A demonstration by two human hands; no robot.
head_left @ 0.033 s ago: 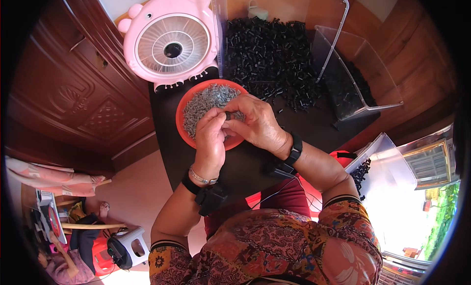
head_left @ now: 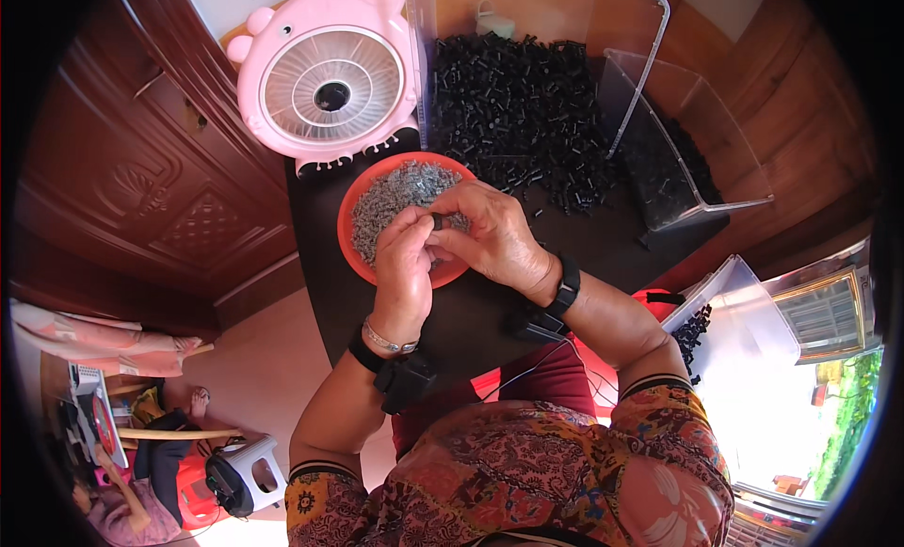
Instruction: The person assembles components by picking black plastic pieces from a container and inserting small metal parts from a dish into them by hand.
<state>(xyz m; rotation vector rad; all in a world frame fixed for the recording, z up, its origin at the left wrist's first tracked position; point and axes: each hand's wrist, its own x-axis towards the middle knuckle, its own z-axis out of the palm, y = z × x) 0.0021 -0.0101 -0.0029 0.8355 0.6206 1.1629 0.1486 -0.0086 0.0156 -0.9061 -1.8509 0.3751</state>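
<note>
Both hands meet over the near right side of an orange bowl (head_left: 346,229), which is filled with small grey metal-looking parts (head_left: 391,197). Between the fingertips sits a small black cylindrical piece (head_left: 438,223), mostly covered. My left hand (head_left: 403,269) pinches it from the left, thumb and fingers pressed together. From the right, my right hand (head_left: 497,234) grips it with bent fingers. Whether a grey part is also in the fingers is hidden. Beyond the bowl lies a large heap of similar black cylindrical pieces (head_left: 513,104).
A pink animal-shaped fan (head_left: 330,95) stands behind the bowl on the dark table (head_left: 461,330). Clear plastic bins (head_left: 650,86) stand around the black heap; another translucent bin (head_left: 744,312) is at the right. At lower left, another person (head_left: 122,500) sits near a stool (head_left: 259,476).
My hands and the black piece look the same. The other person's arm at lower left has shifted slightly.
</note>
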